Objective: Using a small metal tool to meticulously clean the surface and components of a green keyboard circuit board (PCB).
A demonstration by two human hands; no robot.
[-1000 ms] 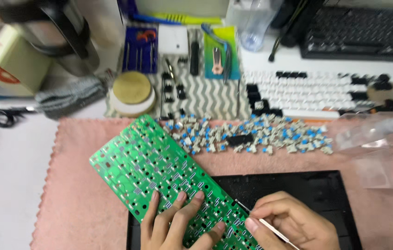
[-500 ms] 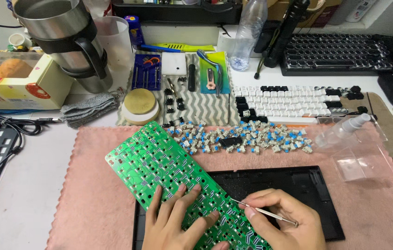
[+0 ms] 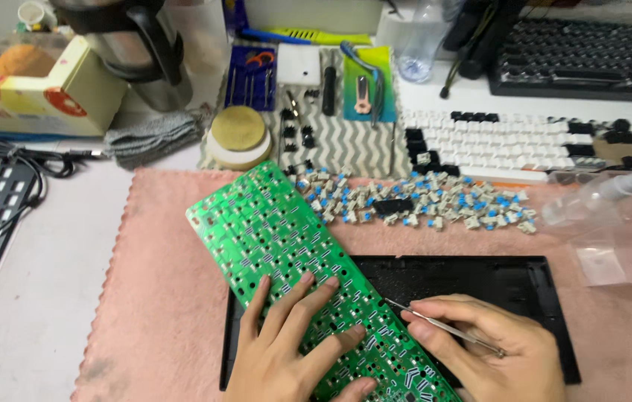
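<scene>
At six o'clock, closest of all, the green circuit board [image 3: 286,246] is pressed down by the left hand [image 3: 293,350], whose fingers are spread flat and apart on it. Beside it, at about five o'clock, thin metal tweezers [image 3: 442,327] are pinched in the right hand [image 3: 487,357], fingers closed together on them, with the tip touching the board. The board is laid slanting, half on the black keyboard tray [image 3: 480,283] and half on the pink mat [image 3: 159,298]. The board looks thin, light and stiff, but easy to crack, with tiny parts that could be scratched. It is best held by its bare edges and kept flat. Further away, around one o'clock, a heap of small blue and grey switches [image 3: 420,205] is seen. Past that, white and black keycaps [image 3: 509,145] are lined up, and a round gold tin [image 3: 237,130] is set at eleven o'clock.
</scene>
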